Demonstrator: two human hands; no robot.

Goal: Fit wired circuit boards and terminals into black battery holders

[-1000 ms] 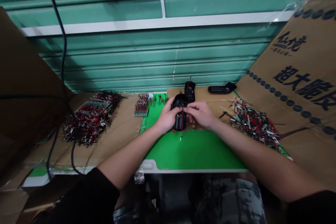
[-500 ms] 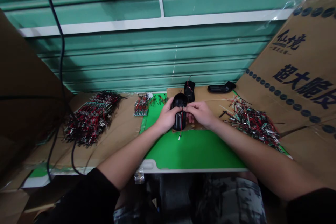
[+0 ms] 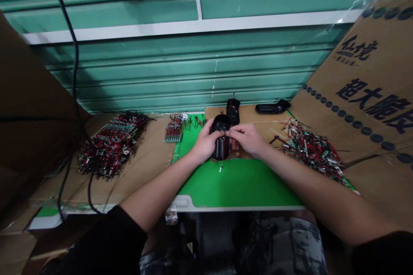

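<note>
Over the middle of the green table top [image 3: 238, 184], my left hand [image 3: 205, 142] is wrapped round the left side of a black plastic housing [image 3: 220, 151], its thumb lying across the front. The housing has a rounded hollow top end. My right hand [image 3: 244, 137] pinches at the housing's middle, where a thin red wire [image 3: 222, 161] runs down past the lower end to a small pale tip. The fingertips hide what exactly the right hand grips there. Just behind stands another black housing [image 3: 232, 111] with a red wire on it.
Wired circuit boards lie in a large pile [image 3: 111, 148] at the left and a small stack [image 3: 173, 129] nearer the middle. At the right is a tangled heap of wired parts [image 3: 311, 150]. A black curved shell [image 3: 272, 107] lies at the back. Cardboard [image 3: 371, 90] walls the right side; black cables [image 3: 76, 68] hang left.
Both hands keep their hold on the black housing in almost the same place. Only the camera view has shifted very slightly.
</note>
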